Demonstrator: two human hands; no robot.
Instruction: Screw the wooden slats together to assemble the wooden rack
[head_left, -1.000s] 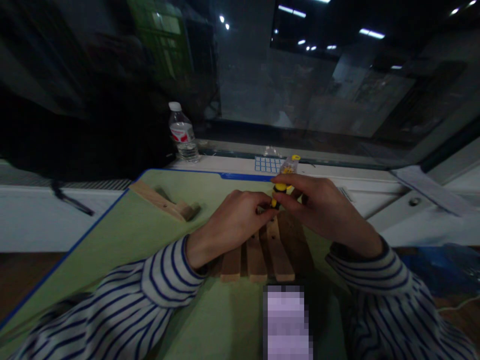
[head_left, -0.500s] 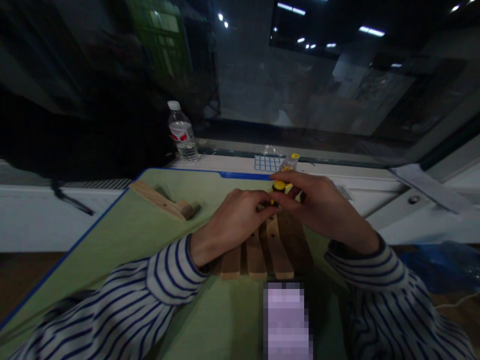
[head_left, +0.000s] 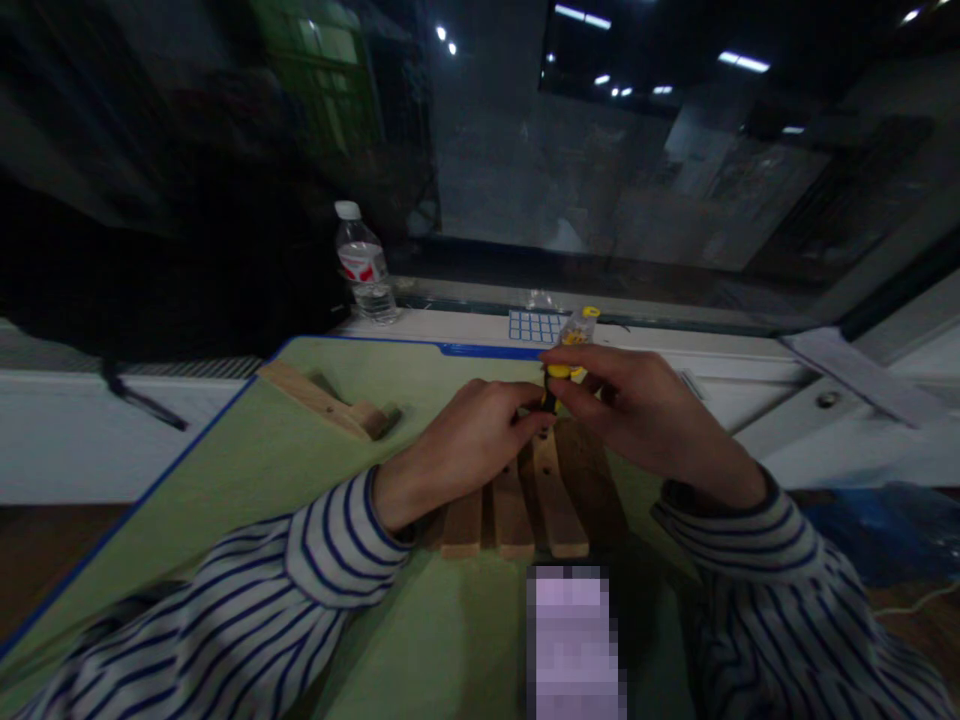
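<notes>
A short screwdriver (head_left: 553, 388) with a yellow-and-black handle stands roughly upright over wooden slats (head_left: 556, 510) with dark holes. Thumb and fingers of my right hand (head_left: 637, 410) pinch the top of its handle. My left hand (head_left: 469, 435) is closed around the lower part of the tool, its thumb and forefinger meeting just above the slats. The screwdriver's tip is hidden behind my left fingers. Beneath my hands the slats lie side by side, their far ends covered by the hands.
The green tabletop (head_left: 405, 620) has a blue edge. A separate wooden piece (head_left: 322, 405) lies at the left. On the sill stand a water bottle (head_left: 365, 265) and a small clear bag (head_left: 579, 326), near a blue-gridded sheet (head_left: 534, 326). A pixelated phone-like object (head_left: 576, 640) lies in front.
My right fingers have shifted slightly on the screwdriver's handle, and more of its black side shows. My left hand stays almost in place.
</notes>
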